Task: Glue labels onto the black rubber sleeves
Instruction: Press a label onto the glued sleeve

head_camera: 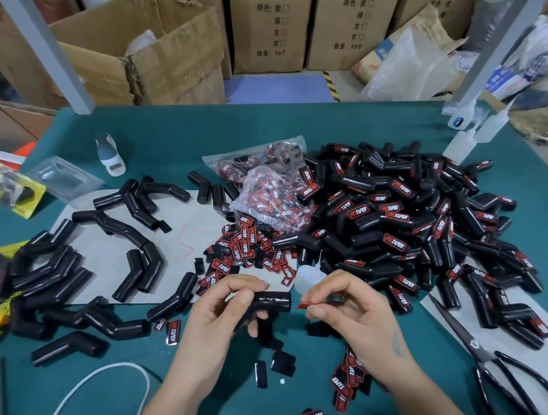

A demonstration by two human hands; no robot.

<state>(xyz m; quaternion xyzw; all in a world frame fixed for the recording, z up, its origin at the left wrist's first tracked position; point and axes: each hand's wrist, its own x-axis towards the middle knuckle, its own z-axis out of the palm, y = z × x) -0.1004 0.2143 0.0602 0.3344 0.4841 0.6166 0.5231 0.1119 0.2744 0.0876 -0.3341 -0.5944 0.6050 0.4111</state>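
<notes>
Head view: my left hand (223, 308) grips a black sleeve (272, 300), long axis running left to right. My right hand (346, 305) pinches a red label (307, 305) just beside the sleeve's right end, nearer than anything else.

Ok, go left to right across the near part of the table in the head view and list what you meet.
White cord → left hand holding a black sleeve → right hand pinching a red label → scissors.

Green-covered table (290, 129); 3 cardboard boxes (272, 21) behind, floor perhaps blue (271, 85).
</notes>
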